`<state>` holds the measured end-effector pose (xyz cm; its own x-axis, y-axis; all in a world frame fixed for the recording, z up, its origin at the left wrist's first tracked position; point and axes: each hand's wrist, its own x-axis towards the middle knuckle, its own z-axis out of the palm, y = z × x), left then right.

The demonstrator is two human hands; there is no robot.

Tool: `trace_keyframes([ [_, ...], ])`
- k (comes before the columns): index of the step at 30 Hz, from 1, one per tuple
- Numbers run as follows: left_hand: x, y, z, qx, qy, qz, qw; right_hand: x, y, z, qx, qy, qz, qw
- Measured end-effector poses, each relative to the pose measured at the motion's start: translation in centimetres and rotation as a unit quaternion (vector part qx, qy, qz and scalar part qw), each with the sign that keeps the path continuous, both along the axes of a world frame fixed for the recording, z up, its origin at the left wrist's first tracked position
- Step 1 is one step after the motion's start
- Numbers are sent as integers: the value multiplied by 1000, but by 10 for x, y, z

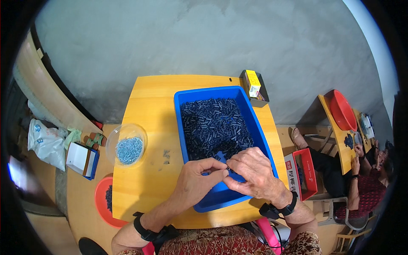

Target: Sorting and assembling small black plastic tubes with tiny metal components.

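Both hands meet over the near part of a blue plastic tub (221, 205), which holds a heap of small black tube-like parts (214, 123). My left hand (196, 180) pinches with thumb and forefinger at a tiny black part (228, 168). Bent around the same part are the fingers of my right hand (255, 174), covering most of it. To the left, a round clear container (110, 146) holds many small silvery metal pieces (129, 151). Several loose metal pieces (166, 156) lie on the table between container and tub.
The yellow wooden table (148, 97) stands near a grey wall. At its far right corner sits a dark box (260, 101) with a yellow carton (253, 83). Red basins (102, 208) and a red crate (311, 174) flank the table. Another person (361, 193) works at the right.
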<state>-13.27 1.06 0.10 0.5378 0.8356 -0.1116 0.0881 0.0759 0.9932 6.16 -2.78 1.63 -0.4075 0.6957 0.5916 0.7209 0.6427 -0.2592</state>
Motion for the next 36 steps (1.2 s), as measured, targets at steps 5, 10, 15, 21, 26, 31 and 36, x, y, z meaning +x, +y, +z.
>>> trace_keyframes([
  [5, -1, 0, -10, -14, -37, 23, 999, 6, 2, 6, -55, 19, 20, 998],
  [10, -1, -1, -9, -64, -77, 14, 995, 11, 4, 8, -151, 147, 27, 977],
  [15, 2, -1, -9, -47, -53, 17, 997, 10, 5, 2, -184, 154, 27, 970],
  [21, 1, -4, -12, -41, -28, 17, 999, 10, 5, -20, -266, 286, 28, 920],
  [26, 2, -5, -20, -90, -106, 36, 990, 5, 2, -25, -220, 289, 26, 931],
  [31, 1, -4, -13, -38, -13, 1, 999, 6, -2, -25, -233, 293, 17, 927],
  [36, 4, -8, -19, -28, -44, 33, 998, 4, -6, -15, -264, 306, -3, 915],
])
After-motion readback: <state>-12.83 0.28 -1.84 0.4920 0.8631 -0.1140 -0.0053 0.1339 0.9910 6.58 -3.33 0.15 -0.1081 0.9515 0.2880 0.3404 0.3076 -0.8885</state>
